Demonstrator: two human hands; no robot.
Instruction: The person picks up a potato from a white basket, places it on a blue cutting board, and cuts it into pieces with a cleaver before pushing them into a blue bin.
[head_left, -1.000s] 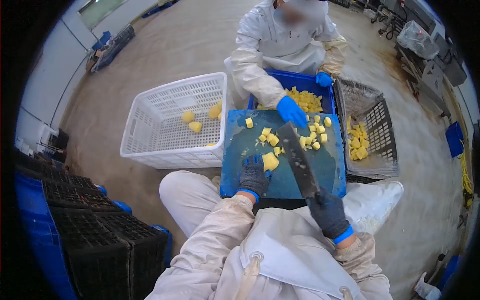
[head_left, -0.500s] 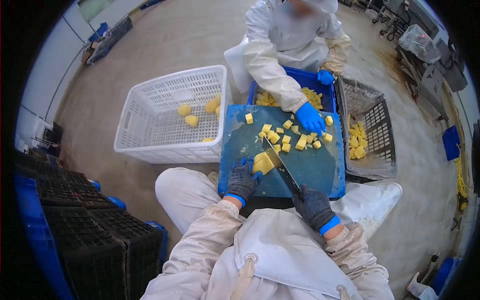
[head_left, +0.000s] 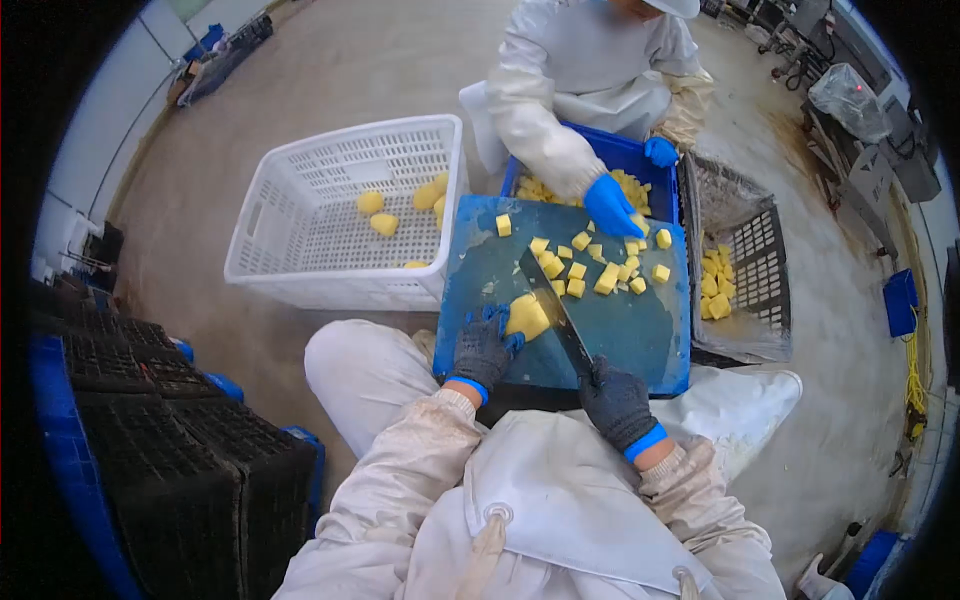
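Observation:
My left hand [head_left: 486, 350], in a dark grey glove, is closed on a peeled potato piece [head_left: 527, 316] lying on the blue cutting board [head_left: 630, 345]. In my gloved right hand [head_left: 615, 402] is the handle of a knife [head_left: 563, 325]. Its broad blade slants up and left along the potato's right side; whether it touches the potato is hard to tell. Beyond the blade, several cut potato cubes [head_left: 606, 279] lie scattered over the far half of the board. A co-worker's blue-gloved hand [head_left: 611, 208] is over the board's far edge, with yellow pieces at its fingertips.
A white crate [head_left: 335, 290] with several peeled potatoes stands left of the board. A blue bin [head_left: 668, 195] of cut pieces is beyond it, before the co-worker [head_left: 600, 60]. At right stands a dark lined crate [head_left: 765, 270] with potato pieces. Black crates [head_left: 190, 470] sit at lower left.
The co-worker's gloved hand has lifted from the cubes toward the board's far edge. My knife has shifted slightly left along the potato, and the view has tilted a little.

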